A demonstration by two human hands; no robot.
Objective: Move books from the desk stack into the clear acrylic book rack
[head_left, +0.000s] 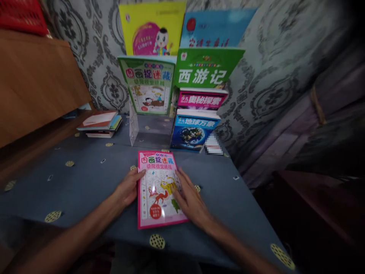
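A pink picture book [159,190] with a fox and a yellow striped cat on its cover is held above the near part of the table. My left hand [131,186] grips its left edge, thumb on the cover and the other fingers behind. Across the right side lies my right hand [190,198], its fingers over the cover and edge. Beyond the book stands a clear display rack [133,125]. A green picture book [149,87] rests in its left column, and a blue book with a globe [194,133] is at the lower right.
Higher in the rack are a yellow book [154,26], a blue book [216,26], a green book [209,68] and a magenta book [202,99]. A stack of books [99,123] lies at the left, beside a wooden cabinet [40,83]. Dark blue cloth covers the table [88,171].
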